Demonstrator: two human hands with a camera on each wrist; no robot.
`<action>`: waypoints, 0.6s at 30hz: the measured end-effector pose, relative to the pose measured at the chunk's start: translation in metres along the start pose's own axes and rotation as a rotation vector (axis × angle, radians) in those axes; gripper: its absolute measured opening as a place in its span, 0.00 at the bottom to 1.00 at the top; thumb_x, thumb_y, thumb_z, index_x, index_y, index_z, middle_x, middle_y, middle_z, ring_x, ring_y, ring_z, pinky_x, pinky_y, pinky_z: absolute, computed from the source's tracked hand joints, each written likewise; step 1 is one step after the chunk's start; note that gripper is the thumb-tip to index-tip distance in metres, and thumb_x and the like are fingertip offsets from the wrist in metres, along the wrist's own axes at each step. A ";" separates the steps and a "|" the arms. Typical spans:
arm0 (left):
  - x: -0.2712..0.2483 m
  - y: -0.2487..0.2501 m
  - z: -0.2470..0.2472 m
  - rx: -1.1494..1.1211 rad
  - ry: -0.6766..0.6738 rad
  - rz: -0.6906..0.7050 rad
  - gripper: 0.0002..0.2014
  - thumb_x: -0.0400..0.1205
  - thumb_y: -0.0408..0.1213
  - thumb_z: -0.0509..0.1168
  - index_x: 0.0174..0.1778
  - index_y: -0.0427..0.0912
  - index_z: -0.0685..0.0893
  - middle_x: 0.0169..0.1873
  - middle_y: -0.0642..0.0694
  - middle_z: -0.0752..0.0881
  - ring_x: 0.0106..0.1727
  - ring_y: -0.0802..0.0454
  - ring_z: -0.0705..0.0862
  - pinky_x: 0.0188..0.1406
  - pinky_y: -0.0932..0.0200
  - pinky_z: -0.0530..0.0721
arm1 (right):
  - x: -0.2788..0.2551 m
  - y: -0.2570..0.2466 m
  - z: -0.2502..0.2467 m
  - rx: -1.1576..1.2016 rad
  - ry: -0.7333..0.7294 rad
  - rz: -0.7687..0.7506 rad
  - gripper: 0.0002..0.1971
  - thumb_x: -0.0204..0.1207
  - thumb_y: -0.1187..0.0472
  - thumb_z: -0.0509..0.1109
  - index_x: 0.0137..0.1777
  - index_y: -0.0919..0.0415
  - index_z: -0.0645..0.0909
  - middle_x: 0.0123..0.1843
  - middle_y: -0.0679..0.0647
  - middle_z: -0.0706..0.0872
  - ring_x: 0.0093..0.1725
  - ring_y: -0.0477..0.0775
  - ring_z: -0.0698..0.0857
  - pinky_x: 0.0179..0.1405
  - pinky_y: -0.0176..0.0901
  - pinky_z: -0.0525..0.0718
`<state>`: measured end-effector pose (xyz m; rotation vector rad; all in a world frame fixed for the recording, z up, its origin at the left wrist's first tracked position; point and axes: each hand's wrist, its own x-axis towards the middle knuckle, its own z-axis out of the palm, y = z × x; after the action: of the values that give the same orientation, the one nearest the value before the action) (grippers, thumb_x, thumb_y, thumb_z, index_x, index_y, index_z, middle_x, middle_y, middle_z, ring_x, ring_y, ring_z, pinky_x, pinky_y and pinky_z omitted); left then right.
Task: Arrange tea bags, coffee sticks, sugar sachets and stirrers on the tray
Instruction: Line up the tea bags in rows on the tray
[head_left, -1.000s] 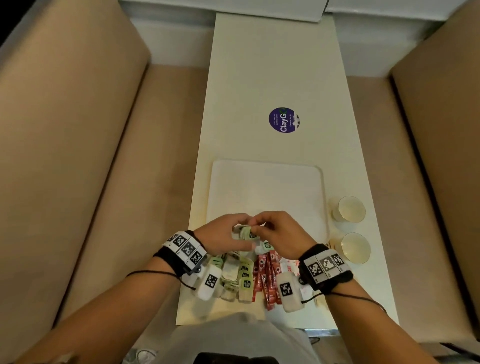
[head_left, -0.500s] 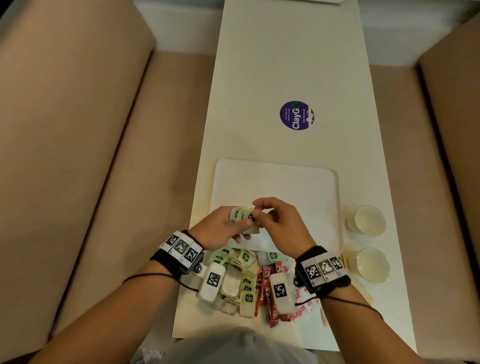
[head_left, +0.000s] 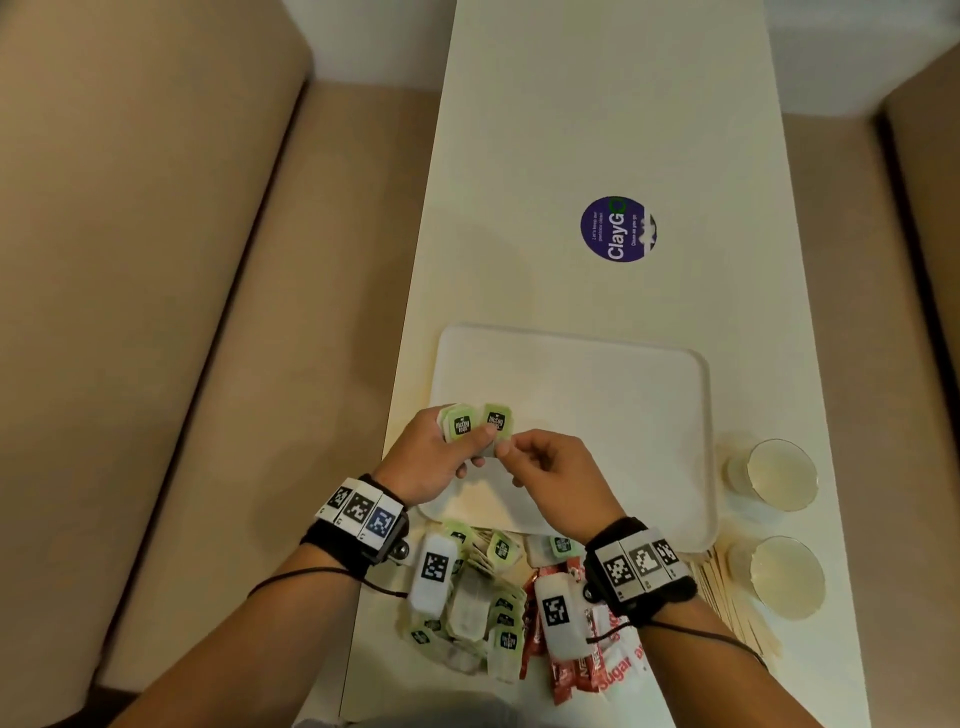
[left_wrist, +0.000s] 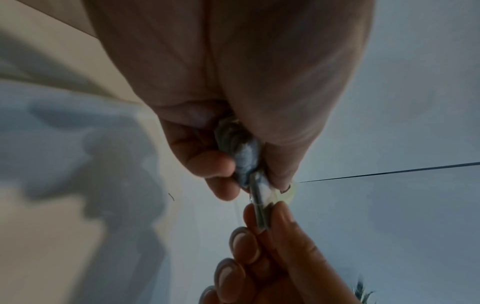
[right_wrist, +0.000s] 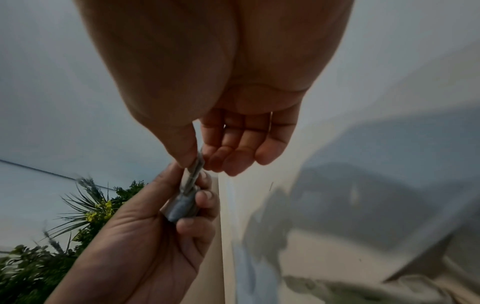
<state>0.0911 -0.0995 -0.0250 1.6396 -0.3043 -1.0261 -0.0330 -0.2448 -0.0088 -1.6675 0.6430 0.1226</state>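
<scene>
Above the white tray's near-left corner, the left hand grips a small stack of green tea bags. The right hand pinches one more tea bag beside that stack. More sachets lie just in front of the tray.

- Tea bags: pale green tags with a black printed mark.
- Tray: plain white.
- Coffee sticks: red with white lettering.
- Sugar sachets: white, red lettering.
- Round sticker: purple with white text.
- Wristbands: black, white-and-black checkered squares.
</scene>
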 end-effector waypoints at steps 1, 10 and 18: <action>0.003 -0.002 -0.001 -0.001 0.009 -0.003 0.09 0.84 0.41 0.70 0.51 0.38 0.87 0.35 0.46 0.90 0.36 0.50 0.85 0.29 0.57 0.80 | 0.004 0.001 0.001 -0.004 -0.003 -0.003 0.11 0.83 0.48 0.72 0.44 0.52 0.90 0.32 0.42 0.87 0.34 0.42 0.84 0.40 0.33 0.83; 0.037 -0.007 -0.028 -0.101 0.280 -0.060 0.05 0.85 0.33 0.69 0.55 0.38 0.86 0.36 0.44 0.87 0.34 0.48 0.84 0.27 0.60 0.79 | 0.066 -0.001 -0.002 -0.097 0.062 0.010 0.10 0.85 0.51 0.71 0.46 0.53 0.91 0.32 0.43 0.88 0.34 0.41 0.86 0.38 0.31 0.81; 0.067 -0.006 -0.056 0.041 0.387 -0.116 0.04 0.81 0.34 0.74 0.49 0.39 0.88 0.29 0.47 0.85 0.28 0.52 0.81 0.27 0.61 0.80 | 0.142 -0.009 0.007 -0.202 0.140 0.052 0.16 0.85 0.55 0.69 0.37 0.59 0.89 0.34 0.53 0.90 0.34 0.50 0.85 0.42 0.42 0.82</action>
<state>0.1708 -0.1047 -0.0613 1.8680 0.0287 -0.7674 0.0918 -0.2861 -0.0632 -1.8659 0.8021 0.1116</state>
